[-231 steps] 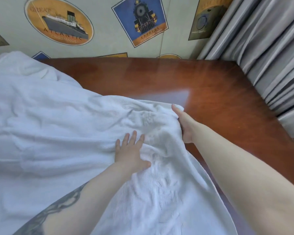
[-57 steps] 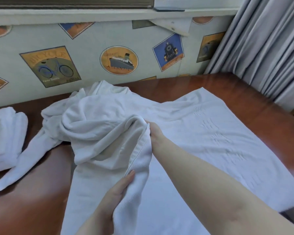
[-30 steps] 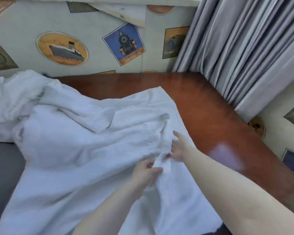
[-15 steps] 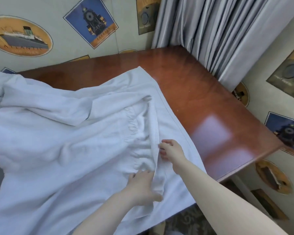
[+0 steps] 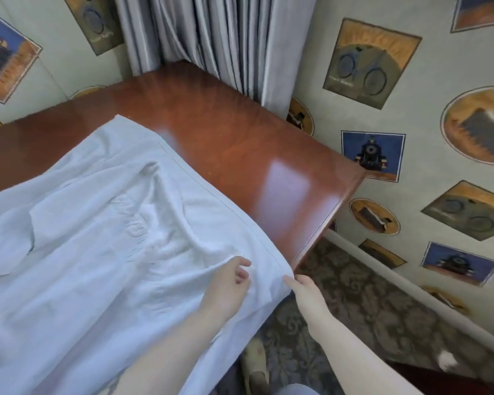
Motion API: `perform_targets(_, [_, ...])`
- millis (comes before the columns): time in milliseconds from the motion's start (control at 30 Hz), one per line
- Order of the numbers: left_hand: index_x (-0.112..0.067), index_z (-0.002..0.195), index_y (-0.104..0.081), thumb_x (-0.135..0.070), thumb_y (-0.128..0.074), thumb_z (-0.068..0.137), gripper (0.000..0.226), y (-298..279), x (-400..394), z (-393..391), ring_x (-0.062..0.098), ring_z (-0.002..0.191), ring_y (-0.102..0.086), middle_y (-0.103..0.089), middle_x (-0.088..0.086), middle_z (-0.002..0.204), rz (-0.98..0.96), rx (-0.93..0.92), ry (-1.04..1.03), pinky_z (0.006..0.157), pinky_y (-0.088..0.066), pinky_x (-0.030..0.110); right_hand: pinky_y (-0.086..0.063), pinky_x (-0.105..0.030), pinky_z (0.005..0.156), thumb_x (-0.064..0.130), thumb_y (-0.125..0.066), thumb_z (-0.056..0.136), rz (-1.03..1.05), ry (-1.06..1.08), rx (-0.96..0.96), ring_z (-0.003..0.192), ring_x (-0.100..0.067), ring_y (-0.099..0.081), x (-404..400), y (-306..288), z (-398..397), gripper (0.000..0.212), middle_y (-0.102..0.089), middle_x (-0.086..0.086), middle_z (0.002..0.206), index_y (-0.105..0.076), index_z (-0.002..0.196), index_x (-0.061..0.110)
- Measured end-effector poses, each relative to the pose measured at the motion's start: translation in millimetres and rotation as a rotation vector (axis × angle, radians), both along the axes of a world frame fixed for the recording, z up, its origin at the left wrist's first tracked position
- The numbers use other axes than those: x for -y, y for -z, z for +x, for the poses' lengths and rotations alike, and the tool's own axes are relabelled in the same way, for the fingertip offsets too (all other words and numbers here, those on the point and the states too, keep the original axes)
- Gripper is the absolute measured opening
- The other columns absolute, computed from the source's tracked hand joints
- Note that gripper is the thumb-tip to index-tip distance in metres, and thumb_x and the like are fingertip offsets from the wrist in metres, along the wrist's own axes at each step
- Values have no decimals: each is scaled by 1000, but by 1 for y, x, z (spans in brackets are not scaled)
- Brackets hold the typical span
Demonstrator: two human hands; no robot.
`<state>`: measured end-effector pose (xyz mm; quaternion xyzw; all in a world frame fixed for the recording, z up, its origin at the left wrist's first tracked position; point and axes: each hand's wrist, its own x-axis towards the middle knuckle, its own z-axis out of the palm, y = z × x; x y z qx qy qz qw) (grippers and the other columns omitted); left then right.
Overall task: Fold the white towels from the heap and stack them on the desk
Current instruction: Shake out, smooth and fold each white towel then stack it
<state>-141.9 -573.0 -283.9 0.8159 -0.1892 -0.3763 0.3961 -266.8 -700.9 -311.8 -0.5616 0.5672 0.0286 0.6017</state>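
Note:
A large white towel (image 5: 97, 252) lies rumpled over the left and near part of the red-brown desk (image 5: 240, 143), its hemmed edge running to the desk's near right corner and its near end hanging over the front. My left hand (image 5: 228, 283) lies on the towel near that corner, fingers curled round a raised fold. My right hand (image 5: 303, 286) pinches the towel's corner just off the desk's edge. The heap and the folded stack are out of view.
Grey curtains (image 5: 211, 38) hang behind the desk's far right corner. Wallpaper with train and bicycle pictures (image 5: 411, 138) covers the wall to the right. Patterned carpet (image 5: 354, 303) lies below the desk's edge, with a slippered foot (image 5: 254, 363) near the towel's hanging end.
Both hands slid along the towel's edge toward me to the desk's near right corner. My right hand now holds the corner. The view swung to the right.

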Motion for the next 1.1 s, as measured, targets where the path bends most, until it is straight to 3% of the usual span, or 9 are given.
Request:
perform_targets(67, [-24, 113, -58, 1, -55, 83, 39, 3, -10, -10, 12, 96, -52, -51, -3, 105, -16, 215, 122, 81, -43, 12, -40, -23, 70, 34, -61, 92, -21, -52, -19, 95, -12, -55, -1, 7, -6, 25, -57, 0, 110, -55, 107, 16])
perform_targets(167, [-31, 130, -51, -8, -57, 88, 49, 7, -11, -22, 8, 104, -43, -37, -10, 114, 54, 389, 416, 81, -41, 14, -38, -27, 67, 32, -63, 90, -55, -111, 3, 76, -14, -50, -2, 8, -15, 26, -49, -6, 83, -53, 85, 9])
perform_targets(300, [-28, 91, -55, -19, -54, 87, 10, -3, -1, -9, 11, 83, -53, -54, -12, 92, 107, 576, 514, 73, -42, 30, -58, -33, 69, 29, -68, 89, -150, -90, 122, 78, -19, -62, -6, -7, -22, 19, -62, -7, 85, -59, 87, 11])
perform_targets(467, [-27, 76, -56, -10, -58, 84, 20, -40, 19, 7, 1, 73, -49, -56, -16, 75, 12, 379, 521, 73, -43, 23, -57, -21, 60, 18, -73, 86, -149, 59, 338, 80, -17, -67, -10, -31, -24, 8, -69, -5, 84, -73, 78, 18])
perform_targets(600, [-26, 75, -57, -9, -58, 85, 20, -68, 33, 6, 4, 73, -52, -59, -15, 76, -159, 317, 412, 71, -42, 23, -61, -42, 72, 22, -69, 90, -145, -85, 445, 82, -28, -68, -6, -53, -15, 13, -73, -5, 82, -78, 82, 27])
perform_targets(667, [-23, 76, -59, -11, -59, 85, 15, -73, 40, 3, 7, 74, -52, -61, -14, 78, -171, 318, 379, 71, -43, 26, -62, -40, 73, 22, -69, 90, -139, -112, 486, 84, -25, -69, -1, -60, -10, 12, -74, -3, 84, -79, 85, 27])
perform_targets(800, [-23, 76, -58, -12, -59, 85, 14, -65, 42, -6, 1, 68, -49, -57, -21, 72, -129, 353, 322, 63, -39, 18, -59, -26, 69, 21, -64, 94, 20, -100, 448, 83, -14, -71, 7, -66, -6, 19, -75, 1, 87, -80, 84, 25])
perform_targets(967, [-25, 75, -55, -28, -56, 78, 5, -57, 47, -14, 0, 74, -51, -57, -24, 75, -66, 411, 220, 66, -41, 20, -59, -29, 65, 34, -53, 99, 174, -131, 381, 76, -16, -72, 17, -68, -1, 32, -75, -4, 87, -80, 84, 23])
perform_targets(1100, [-17, 81, -60, -18, -51, 73, 12, -55, 60, -17, 4, 73, -53, -60, -10, 80, -108, 412, 175, 73, -48, 33, -58, -25, 61, 45, -70, 85, -10, -232, 400, 78, -9, -69, 26, -69, 5, 15, -73, 6, 82, -79, 82, 34])
